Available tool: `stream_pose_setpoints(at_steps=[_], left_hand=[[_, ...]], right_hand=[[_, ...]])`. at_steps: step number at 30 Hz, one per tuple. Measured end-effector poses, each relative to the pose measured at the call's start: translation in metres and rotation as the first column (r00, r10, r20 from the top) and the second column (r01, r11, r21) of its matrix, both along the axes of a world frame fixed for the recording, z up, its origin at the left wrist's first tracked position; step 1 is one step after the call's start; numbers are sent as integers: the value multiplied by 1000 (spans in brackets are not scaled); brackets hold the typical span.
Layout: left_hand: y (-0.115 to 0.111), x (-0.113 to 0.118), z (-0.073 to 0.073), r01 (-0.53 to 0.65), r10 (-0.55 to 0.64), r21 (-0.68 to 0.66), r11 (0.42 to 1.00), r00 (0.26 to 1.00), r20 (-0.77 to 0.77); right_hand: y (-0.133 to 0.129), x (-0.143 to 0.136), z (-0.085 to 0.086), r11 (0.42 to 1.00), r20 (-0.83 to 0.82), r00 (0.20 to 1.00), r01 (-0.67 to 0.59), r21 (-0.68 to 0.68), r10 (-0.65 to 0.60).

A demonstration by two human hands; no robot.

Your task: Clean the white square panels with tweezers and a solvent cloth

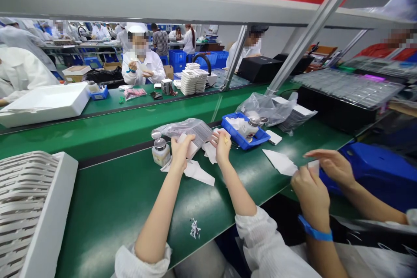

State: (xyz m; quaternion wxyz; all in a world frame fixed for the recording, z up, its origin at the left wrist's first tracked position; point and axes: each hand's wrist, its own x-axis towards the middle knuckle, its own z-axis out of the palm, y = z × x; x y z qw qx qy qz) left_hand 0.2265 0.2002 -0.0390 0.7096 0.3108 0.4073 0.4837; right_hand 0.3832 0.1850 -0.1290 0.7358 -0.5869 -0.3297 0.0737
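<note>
My left hand [183, 153] is closed on the near end of a stack of thin flat pieces [198, 134], which lies in a clear plastic bag [176, 127]. To its right, my right hand [223, 147] is held with fingers apart beside the other end of the stack, a yellow finger cover [226, 140] on one fingertip. I cannot tell whether those fingers touch the bag. White paper sheets [199, 173] lie under and between my hands. Just left of my left hand stands a pump-top bottle [160, 151].
A blue tray [240, 139] holds white wipes and another pump bottle. Bagged white cards [298, 117] lie beyond it. At right, a co-worker's hands [312, 186] hold a small piece. White scraps [194, 228] lie on the green table [130, 208]; a white foam box [48, 213] stands left.
</note>
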Motion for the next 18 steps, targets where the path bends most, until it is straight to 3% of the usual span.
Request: stream_pose_setpoints(at_steps=[8,18], left_hand=[[7,8,-21,-22,22,-22,1000,1000,4],[-6,23,-43,-97,97,0,995,994,-51]], right_hand=[[5,-8,-6,996,43,997,-63,-58,65],[1,-13,-4,996,90,994,-54,-70,60]])
